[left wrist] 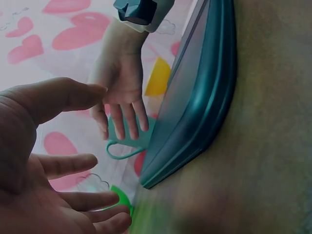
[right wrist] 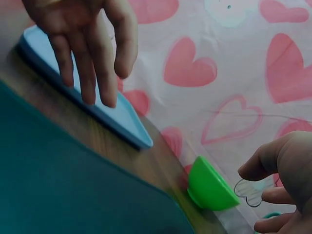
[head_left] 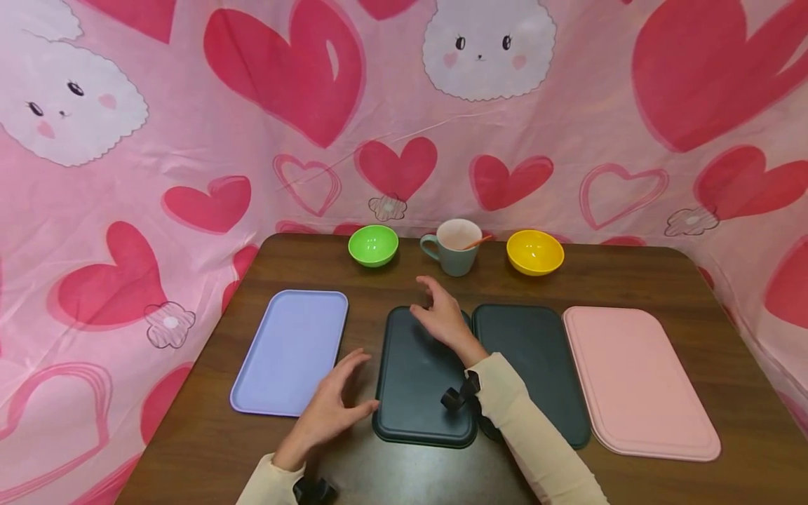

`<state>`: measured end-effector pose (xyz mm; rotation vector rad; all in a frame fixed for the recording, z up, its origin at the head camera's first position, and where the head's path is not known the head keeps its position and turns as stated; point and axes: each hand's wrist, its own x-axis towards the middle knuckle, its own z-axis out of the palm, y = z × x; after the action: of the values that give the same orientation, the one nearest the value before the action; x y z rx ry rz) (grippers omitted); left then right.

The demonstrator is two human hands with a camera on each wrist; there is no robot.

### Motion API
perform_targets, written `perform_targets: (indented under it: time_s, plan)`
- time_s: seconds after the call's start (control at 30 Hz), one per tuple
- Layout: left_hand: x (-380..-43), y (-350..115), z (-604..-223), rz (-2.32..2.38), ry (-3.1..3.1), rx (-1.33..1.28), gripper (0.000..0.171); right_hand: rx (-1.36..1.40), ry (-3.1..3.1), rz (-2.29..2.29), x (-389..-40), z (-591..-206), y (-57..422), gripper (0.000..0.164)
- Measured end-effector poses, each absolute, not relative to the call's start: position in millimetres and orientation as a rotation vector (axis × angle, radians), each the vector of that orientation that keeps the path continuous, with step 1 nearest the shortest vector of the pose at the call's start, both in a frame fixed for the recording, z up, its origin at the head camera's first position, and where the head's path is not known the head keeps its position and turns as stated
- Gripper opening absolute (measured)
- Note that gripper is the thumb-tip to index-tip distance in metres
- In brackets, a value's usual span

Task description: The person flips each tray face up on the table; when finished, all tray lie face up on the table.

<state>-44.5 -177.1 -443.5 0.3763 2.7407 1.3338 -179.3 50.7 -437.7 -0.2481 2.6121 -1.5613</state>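
My left hand (head_left: 327,412) hovers between a lavender tray (head_left: 293,351) and the left-hand dark green tray (head_left: 423,400). Its fingers are spread and hold nothing; the thumb tip is close to the dark tray's left edge, and whether it touches cannot be told. Above that tray's far part is my right hand (head_left: 442,315), empty, with loosely bent fingers pointing toward a grey-green mug (head_left: 456,256). The left wrist view shows a dark tray's rounded rim (left wrist: 204,97) beside the left fingers. In the right wrist view, a green bowl (right wrist: 209,185) appears near the right fingertips.
A second dark green tray (head_left: 530,365) and a pink tray (head_left: 640,379) lie side by side on the right. Along the back of the brown table (head_left: 732,372) stand the green bowl, the mug with an orange stick (head_left: 477,242), and a yellow bowl (head_left: 535,254).
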Motion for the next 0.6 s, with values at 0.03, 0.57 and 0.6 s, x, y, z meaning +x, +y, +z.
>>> perform_targets:
  time_s: [0.03,0.57,0.6]
  plan:
    - [-45,-177,-444,1.322,2.741,0.382,0.071,-0.274,2.632,-1.547,-180,-439,52,0.059]
    - [-42,-175,-451,1.257,2.684,0.347,0.074,-0.508,2.854,-1.185,-181,-455,77,0.053]
    - [-42,-175,-452,1.251,2.682,0.346,0.075,-0.512,2.854,-1.168,-181,-456,78,0.053]
